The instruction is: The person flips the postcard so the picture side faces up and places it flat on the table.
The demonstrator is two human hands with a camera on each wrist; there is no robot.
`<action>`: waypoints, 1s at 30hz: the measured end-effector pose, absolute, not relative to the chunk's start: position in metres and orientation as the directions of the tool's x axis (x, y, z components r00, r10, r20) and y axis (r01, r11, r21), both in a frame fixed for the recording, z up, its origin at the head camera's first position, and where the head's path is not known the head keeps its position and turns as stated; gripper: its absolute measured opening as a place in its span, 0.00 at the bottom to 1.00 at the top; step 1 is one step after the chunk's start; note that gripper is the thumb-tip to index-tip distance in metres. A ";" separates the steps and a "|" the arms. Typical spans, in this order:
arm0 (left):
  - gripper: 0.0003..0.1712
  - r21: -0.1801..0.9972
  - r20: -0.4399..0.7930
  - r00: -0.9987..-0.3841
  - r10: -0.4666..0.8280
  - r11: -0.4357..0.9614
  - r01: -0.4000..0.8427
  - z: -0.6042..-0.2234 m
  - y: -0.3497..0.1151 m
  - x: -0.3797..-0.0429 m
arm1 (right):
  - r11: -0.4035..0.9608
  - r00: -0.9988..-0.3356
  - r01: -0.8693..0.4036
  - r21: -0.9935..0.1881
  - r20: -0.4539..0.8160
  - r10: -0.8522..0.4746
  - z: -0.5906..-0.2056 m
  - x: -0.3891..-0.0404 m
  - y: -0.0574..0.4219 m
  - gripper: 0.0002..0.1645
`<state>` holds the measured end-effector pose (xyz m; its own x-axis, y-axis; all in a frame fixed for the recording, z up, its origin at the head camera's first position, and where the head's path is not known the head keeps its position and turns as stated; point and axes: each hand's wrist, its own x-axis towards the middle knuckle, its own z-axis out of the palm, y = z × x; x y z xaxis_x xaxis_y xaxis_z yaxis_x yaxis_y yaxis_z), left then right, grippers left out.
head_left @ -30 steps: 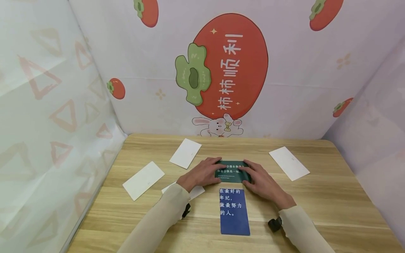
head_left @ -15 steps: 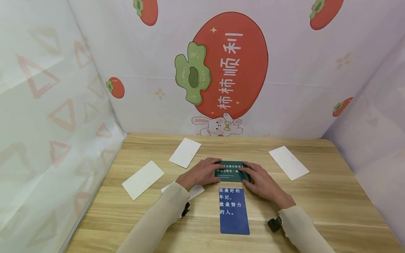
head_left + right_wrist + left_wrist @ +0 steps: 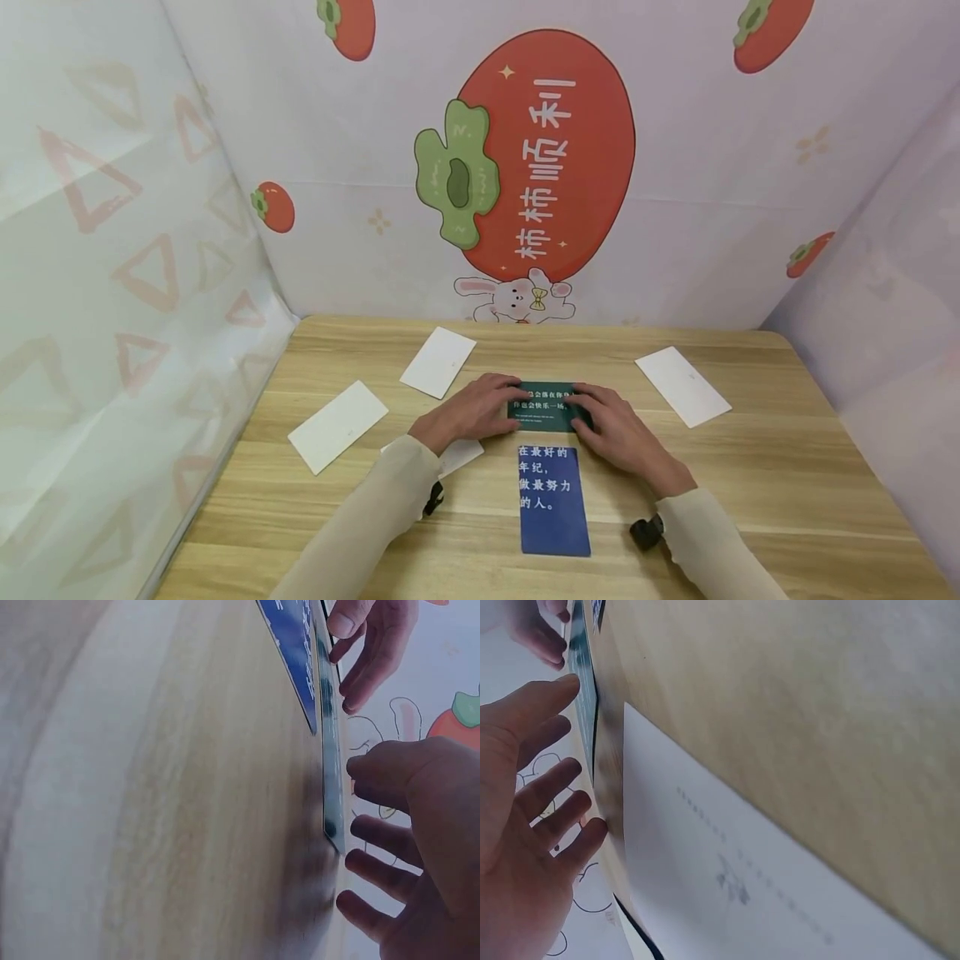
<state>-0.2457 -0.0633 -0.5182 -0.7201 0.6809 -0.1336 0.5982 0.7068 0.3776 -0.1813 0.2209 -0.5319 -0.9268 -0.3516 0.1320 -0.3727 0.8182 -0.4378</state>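
Observation:
A dark green card with white lettering lies lengthwise across the middle of the table. At its left end is my left hand, fingers spread and loosely bent, fingertips right at the card's edge. My right hand mirrors it at the right end, index finger reaching over the printed face. In both wrist views the fingers are apart and relaxed, with nothing gripped. Just below the green card, a blue card with white characters lies upright. A white card lies beneath my left wrist, partly hidden by the sleeve in the head view.
Two more white cards, one far left and one at the back left, lie on the wooden table. Another white card is at the back right. Behind the table hangs a printed cloth with a large red persimmon.
My left forearm has shifted very slightly left, and the right hand a touch as well. Both hands stay at the green card, and the cards lie where they were.

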 end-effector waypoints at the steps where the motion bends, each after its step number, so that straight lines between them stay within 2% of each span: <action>1: 0.32 0.378 -0.132 -0.723 0.678 0.709 0.596 -0.518 -0.065 -0.245 | 0.819 -0.926 -0.376 -0.433 0.140 -0.351 -0.531 -0.182 0.220 0.25; 8: 0.29 0.393 -0.131 -0.736 0.665 0.716 0.577 -0.513 -0.075 -0.239 | 0.797 -0.910 -0.414 -0.439 0.174 -0.376 -0.528 -0.183 0.210 0.22; 30: 0.26 0.360 -0.104 -0.755 0.647 0.732 0.578 -0.507 -0.107 -0.212 | 0.774 -0.880 -0.467 -0.426 0.143 -0.452 -0.520 -0.185 0.176 0.21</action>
